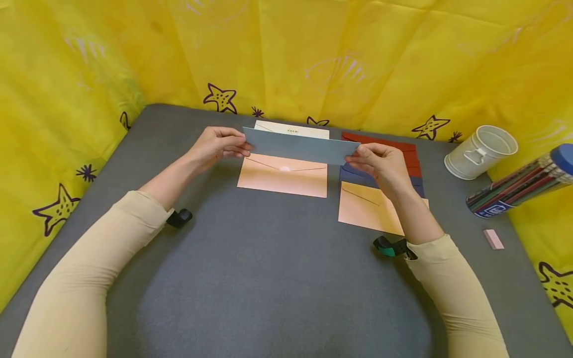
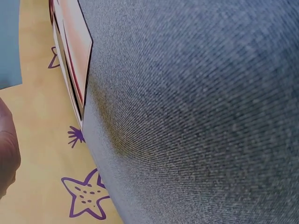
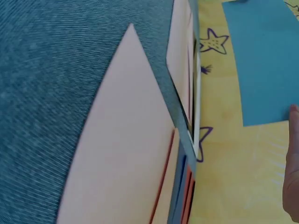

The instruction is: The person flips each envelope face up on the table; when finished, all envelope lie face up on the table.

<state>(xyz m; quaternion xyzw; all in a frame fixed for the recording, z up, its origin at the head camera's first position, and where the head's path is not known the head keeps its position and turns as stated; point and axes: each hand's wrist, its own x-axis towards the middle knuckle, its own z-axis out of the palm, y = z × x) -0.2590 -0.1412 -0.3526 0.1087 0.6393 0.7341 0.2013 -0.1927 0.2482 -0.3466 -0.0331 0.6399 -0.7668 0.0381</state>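
Observation:
Both hands hold a plain blue-grey envelope [image 1: 300, 145] above the far part of the table, stretched lengthwise between them. My left hand [image 1: 224, 141] pinches its left end, and my right hand [image 1: 380, 161] pinches the right end between thumb and fingers. Behind and below it in the head view lie a pale pink envelope [image 1: 286, 181] with a round seal and a white envelope [image 1: 293, 128], partly covered. Under my right hand are overlapping envelopes: red [image 1: 412, 159], dark blue [image 1: 346, 174] and peach [image 1: 362, 209]. The right wrist view shows the blue-grey envelope's broad face [image 3: 266, 65].
A white metal mug [image 1: 479, 151] stands at the back right. Beside it, a clear tub of pencils [image 1: 515, 184] with a blue lid leans outward, and a pink eraser [image 1: 494, 239] lies nearer. A yellow curtain [image 1: 286, 54] borders the grey table [image 1: 268, 278].

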